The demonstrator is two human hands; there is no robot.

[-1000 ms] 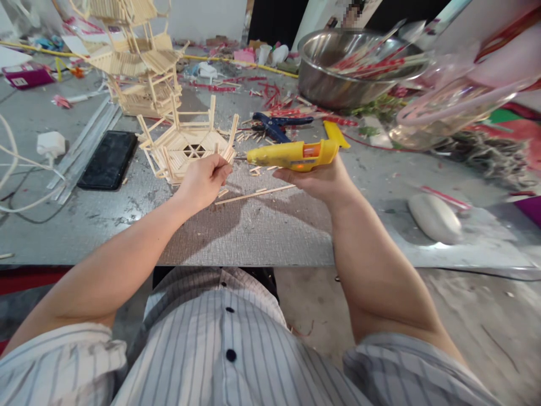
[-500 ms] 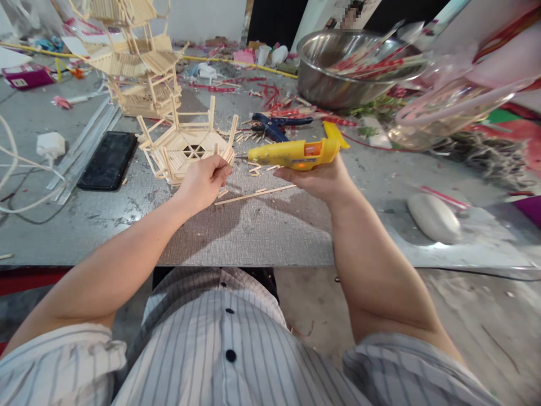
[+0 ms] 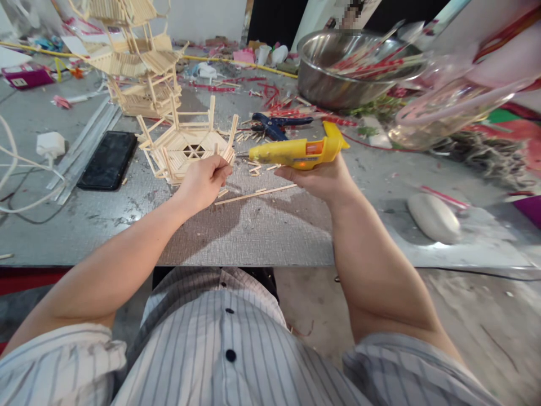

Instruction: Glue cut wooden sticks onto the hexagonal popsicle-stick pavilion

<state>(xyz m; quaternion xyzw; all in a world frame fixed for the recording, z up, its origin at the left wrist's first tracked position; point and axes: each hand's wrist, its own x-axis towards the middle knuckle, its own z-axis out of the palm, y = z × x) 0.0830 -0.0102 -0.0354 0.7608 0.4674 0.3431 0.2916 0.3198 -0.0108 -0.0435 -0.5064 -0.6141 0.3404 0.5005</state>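
A hexagonal model base of thin wooden sticks (image 3: 175,149), with short upright posts at its corners, sits on the grey table. At its front right corner my left hand (image 3: 205,179) is closed in a pinch, and a short wooden stick (image 3: 217,148) rises just above the fingers. The pinched end is hidden by those fingers. My right hand (image 3: 315,179) wraps round the handle of a yellow glue gun (image 3: 283,153) with an orange light lit. Its nozzle points left, close to the base's right corner and my left fingertips; I cannot tell if it touches.
A taller stick pavilion (image 3: 139,62) stands behind the base. Blue-handled pliers (image 3: 273,125), stick offcuts and a long stick (image 3: 257,193) lie nearby. To the left are a black phone (image 3: 109,160) and clear glue sticks (image 3: 87,146); a steel bowl (image 3: 325,87) and white mouse (image 3: 434,217) are right.
The glue gun in my right hand has shifted very slightly to the right. My left hand and the stick base stay in place.
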